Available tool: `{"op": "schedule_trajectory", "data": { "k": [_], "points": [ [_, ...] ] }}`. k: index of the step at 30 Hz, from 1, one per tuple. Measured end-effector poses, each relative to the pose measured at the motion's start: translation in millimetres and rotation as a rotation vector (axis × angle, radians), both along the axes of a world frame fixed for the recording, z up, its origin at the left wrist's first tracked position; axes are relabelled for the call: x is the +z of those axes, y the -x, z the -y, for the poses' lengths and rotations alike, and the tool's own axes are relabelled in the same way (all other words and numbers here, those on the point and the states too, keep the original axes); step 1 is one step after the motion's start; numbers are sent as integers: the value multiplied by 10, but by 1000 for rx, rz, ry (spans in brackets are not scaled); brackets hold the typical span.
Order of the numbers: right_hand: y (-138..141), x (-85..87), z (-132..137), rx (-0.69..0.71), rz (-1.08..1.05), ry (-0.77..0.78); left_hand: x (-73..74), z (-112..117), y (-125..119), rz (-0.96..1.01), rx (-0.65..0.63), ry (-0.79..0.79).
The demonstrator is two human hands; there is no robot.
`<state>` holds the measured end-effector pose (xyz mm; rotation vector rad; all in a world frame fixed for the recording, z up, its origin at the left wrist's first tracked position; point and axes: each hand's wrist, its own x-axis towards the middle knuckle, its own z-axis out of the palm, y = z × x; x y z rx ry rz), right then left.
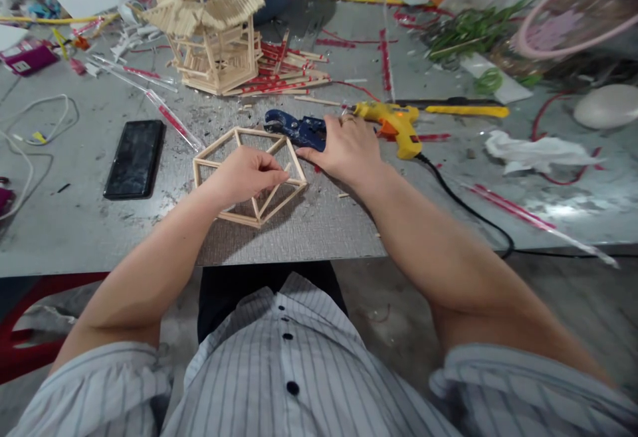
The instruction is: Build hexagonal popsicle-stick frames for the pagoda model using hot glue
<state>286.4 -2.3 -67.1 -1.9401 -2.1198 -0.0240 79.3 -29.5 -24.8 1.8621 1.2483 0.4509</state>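
A hexagonal frame of thin wooden sticks (pixel 234 138) lies flat on the grey table (pixel 323 224) in front of me. My left hand (pixel 246 174) rests over the frame's middle, fingers pinched on a short stick inside it. My right hand (pixel 349 148) lies just right of the frame, fingers closed around the handle of blue cutting pliers (pixel 294 128), whose jaws point left along the frame's far edge. A yellow glue gun (pixel 393 125) lies right beside that hand, its black cord trailing off the table's front.
A wooden stick pagoda model (pixel 209 25) stands behind the frame, with red-wrapped sticks (pixel 284 72) piled to its right. A black phone (pixel 134 158) lies left of the frame. White cables (pixel 30 131) lie far left, crumpled tissue (pixel 528 151) and green stems (pixel 473 28) lie right.
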Motion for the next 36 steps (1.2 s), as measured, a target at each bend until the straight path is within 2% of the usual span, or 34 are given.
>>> {"op": "schedule_trajectory", "data": {
  "k": [9, 15, 21, 26, 31, 36],
  "points": [
    [31, 31, -19, -15, -9, 99, 14, 62, -132, -206, -52, -188],
    [-8, -26, -61, 41, -63, 101, 25, 105, -191, -493, -74, -269],
    [-27, -26, -83, 66, -88, 163, 52, 115, -198, -655, -136, -286],
    [-34, -53, -89, 100, -122, 119, 71, 108, -208, -757, -192, -286],
    [12, 47, -31, 92, -82, 169, 103, 118, -222, -808, -234, -253],
    [7, 106, 6, 138, -72, 168, 96, 149, -224, -817, -220, -274]
  ]
}}
